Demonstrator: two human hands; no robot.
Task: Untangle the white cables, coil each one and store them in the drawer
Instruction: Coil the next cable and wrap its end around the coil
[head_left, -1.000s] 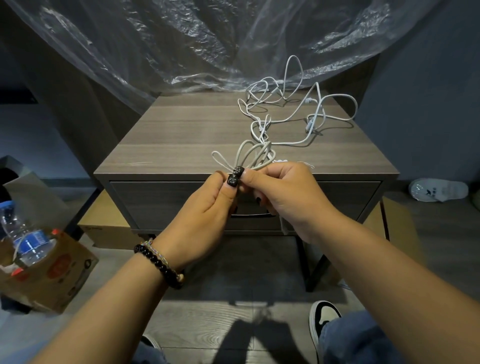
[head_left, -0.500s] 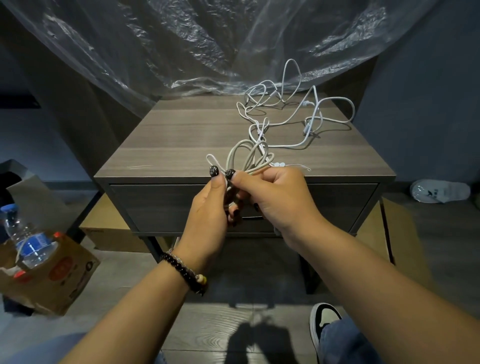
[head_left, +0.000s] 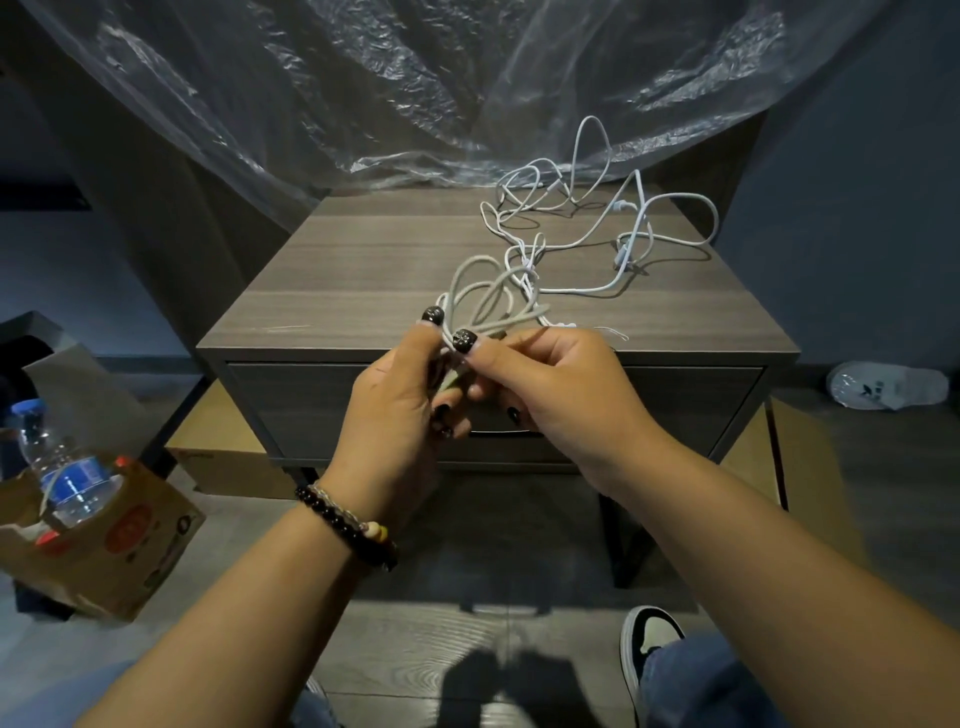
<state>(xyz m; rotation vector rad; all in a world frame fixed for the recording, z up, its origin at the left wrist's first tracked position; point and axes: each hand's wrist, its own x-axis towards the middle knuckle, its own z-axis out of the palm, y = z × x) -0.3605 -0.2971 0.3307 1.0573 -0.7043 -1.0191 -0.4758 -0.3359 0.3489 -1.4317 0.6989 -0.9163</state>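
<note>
While both hands pinch it, left hand (head_left: 397, 400), right hand (head_left: 550, 387), looped cable (head_left: 485, 296) at near nightstand (head_left: 363, 270) edge, tangled cables (head_left: 597, 218) far right, bottle (head_left: 60, 467) label unreadable.

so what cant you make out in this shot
- Head view: how many cables make up the tangle; the strands cross too much to count.
- Where the coil ends; the left hand and right hand cover it.
- Inside the drawer: it is shut.

Both hands (head_left: 498, 389) meet, fingers curled and pinching.
</note>
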